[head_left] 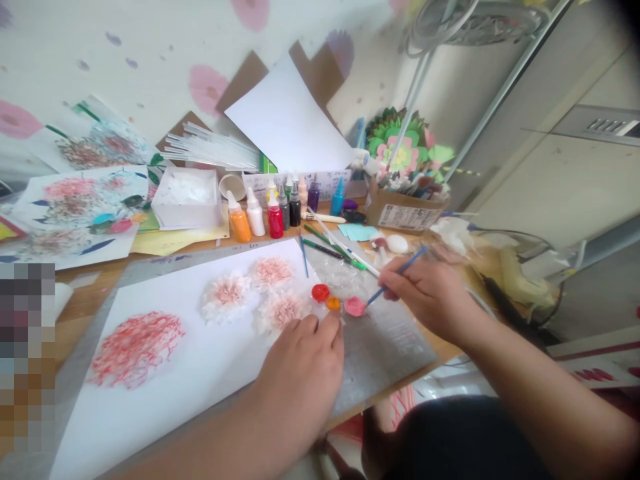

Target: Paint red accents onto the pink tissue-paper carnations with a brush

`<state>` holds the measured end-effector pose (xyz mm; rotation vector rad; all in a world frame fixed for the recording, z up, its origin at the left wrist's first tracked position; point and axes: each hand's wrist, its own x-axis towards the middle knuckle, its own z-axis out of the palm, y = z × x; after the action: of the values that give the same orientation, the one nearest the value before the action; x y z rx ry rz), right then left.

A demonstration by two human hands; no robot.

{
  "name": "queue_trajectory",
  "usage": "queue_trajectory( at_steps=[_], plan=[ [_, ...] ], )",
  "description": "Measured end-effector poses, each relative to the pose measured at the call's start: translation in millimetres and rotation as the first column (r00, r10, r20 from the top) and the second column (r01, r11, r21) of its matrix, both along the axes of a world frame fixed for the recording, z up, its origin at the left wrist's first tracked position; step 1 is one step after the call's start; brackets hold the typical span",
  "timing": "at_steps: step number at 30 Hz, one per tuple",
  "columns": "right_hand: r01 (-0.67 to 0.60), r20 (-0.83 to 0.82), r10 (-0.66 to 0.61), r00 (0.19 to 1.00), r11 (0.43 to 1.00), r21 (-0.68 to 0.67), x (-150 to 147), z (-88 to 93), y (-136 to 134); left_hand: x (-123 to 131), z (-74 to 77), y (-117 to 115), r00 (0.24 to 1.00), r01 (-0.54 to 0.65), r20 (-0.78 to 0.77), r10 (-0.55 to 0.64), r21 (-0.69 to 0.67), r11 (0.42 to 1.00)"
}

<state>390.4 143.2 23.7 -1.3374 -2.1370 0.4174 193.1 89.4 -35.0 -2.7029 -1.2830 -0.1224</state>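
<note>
My right hand [430,290] is closed around a thin blue paintbrush [406,264]. The brush slants down, its tip at the edge of a pink paint dab [355,306]. Red paint [321,293] and orange paint [333,303] sit beside the pink, on clear plastic. My left hand [305,367] rests at the right edge of a white sheet [210,380], fingers curled and tips hidden, close to the orange paint. Ruffled white-and-pink flowers [283,309] lie on the sheet, just beyond that hand. A larger red-streaked bloom [137,350] lies at its left.
Paint bottles [275,217] stand along the back, beside a white box [186,197]. Green pens [333,250] lie behind the paints. A cardboard box [405,210] of tools stands at back right. Finished flower pictures [75,207] lean at left. A grey mat [400,340] lies underneath.
</note>
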Motion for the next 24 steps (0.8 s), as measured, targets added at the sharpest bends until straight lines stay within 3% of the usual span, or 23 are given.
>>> queue_trajectory(
  at_steps=[5, 9, 13, 24],
  plan=[
    [-0.019, 0.000, 0.019, 1.000, 1.000, -0.019, -1.8, 0.1, -0.6, 0.7, 2.5, -0.9, 1.000, -0.004, -0.025, 0.004, -0.016, 1.000],
    [0.044, 0.024, -0.044, 0.999, 0.999, 0.027, -2.1, -0.6, -1.3, 1.2, 4.6, -0.6, 1.000, -0.001, -0.029, 0.000, -0.030, 1.000],
    [-0.007, -0.015, 0.007, 1.000, 1.000, -0.016, -2.4, -1.0, -1.1, 1.1, 6.0, -0.1, 1.000, 0.004, -0.024, -0.004, -0.021, 1.000],
    [0.119, -0.012, -0.119, 0.993, 0.993, -0.025, -4.0, -1.8, 2.8, 0.2, 7.6, 0.4, 0.999, 0.001, -0.032, -0.003, -0.045, 0.999]
  ],
)
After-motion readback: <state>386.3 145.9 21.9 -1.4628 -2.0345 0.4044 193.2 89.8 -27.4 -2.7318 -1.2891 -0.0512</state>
